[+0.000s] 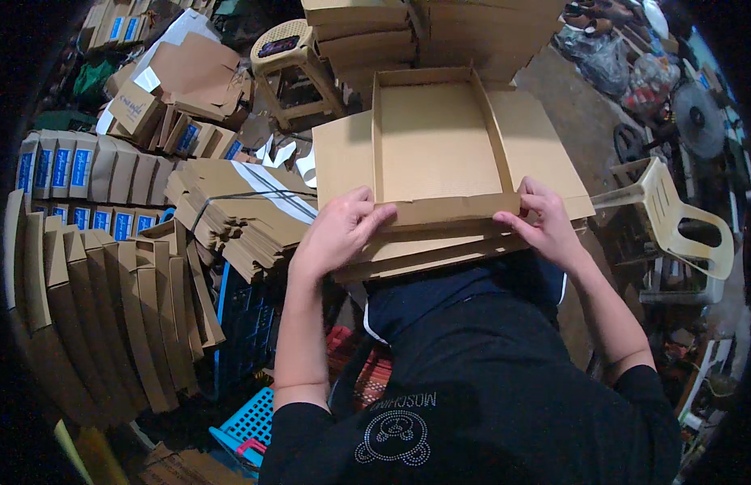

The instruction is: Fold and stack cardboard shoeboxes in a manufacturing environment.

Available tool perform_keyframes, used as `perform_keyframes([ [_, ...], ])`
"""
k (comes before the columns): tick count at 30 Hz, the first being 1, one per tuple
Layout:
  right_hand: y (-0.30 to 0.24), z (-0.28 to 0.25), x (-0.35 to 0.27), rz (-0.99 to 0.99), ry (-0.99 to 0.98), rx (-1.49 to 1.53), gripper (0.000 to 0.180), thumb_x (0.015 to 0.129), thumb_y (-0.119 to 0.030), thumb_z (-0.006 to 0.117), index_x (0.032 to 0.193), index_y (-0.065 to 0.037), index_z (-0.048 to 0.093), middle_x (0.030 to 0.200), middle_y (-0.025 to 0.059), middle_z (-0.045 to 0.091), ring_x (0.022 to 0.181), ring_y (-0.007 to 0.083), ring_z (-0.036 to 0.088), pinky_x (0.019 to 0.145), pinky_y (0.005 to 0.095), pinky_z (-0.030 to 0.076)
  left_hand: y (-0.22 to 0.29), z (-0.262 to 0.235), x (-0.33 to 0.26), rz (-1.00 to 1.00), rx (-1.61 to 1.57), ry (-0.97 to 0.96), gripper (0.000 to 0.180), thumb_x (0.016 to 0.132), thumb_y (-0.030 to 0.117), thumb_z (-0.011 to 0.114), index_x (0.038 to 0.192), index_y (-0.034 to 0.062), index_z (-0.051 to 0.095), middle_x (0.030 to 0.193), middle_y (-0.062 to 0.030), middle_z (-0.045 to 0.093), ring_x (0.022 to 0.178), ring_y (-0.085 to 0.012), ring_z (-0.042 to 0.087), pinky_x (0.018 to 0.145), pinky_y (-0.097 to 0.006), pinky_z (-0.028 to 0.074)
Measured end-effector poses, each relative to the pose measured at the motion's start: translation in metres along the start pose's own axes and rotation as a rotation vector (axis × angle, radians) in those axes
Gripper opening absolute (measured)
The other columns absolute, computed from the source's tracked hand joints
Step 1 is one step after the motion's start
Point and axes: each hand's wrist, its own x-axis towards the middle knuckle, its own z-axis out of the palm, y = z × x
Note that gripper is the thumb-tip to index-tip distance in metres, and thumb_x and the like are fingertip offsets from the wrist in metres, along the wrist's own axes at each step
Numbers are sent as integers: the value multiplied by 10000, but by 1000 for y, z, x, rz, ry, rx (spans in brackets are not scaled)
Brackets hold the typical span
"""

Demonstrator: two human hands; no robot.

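Observation:
A shallow, open-topped cardboard box (440,153) lies in front of me on flat cardboard sheets (537,133) over my lap. Its far and side walls stand up, and its near wall runs between my hands. My left hand (341,230) pinches the near left corner, thumb on the wall's face and fingers curled behind it. At the near right corner my right hand (547,222) grips the same wall, thumb toward me. The fingertips of both hands are partly hidden by the cardboard.
To the left are a strapped bundle of flat cardboard (246,198) and rows of folded boxes (109,307). A beige stool (291,69) holds a phone, beside tall cardboard stacks (489,36). On the right stand a plastic chair (675,218) and a fan (699,117). A blue basket (250,424) sits lower left.

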Motion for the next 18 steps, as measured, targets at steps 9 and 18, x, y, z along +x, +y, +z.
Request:
perform_keyframes([
  [9,7,19,-7,48,68,75,270,952,-227,839,991,24,748,806,103,496,726,224,501,648,363,416,12,21,8,-158,-54,242,467,1053,309,719,1390,62,510,701,-122,642,595,-226,592,606,-374,461],
  [18,-1,29,0,-13,279,-21,288,918,-231,865,1130,-78,743,934,81,595,907,230,614,811,382,549,16,24,11,-181,64,219,299,992,249,780,1215,94,655,703,-96,558,611,-255,575,615,-408,461],
])
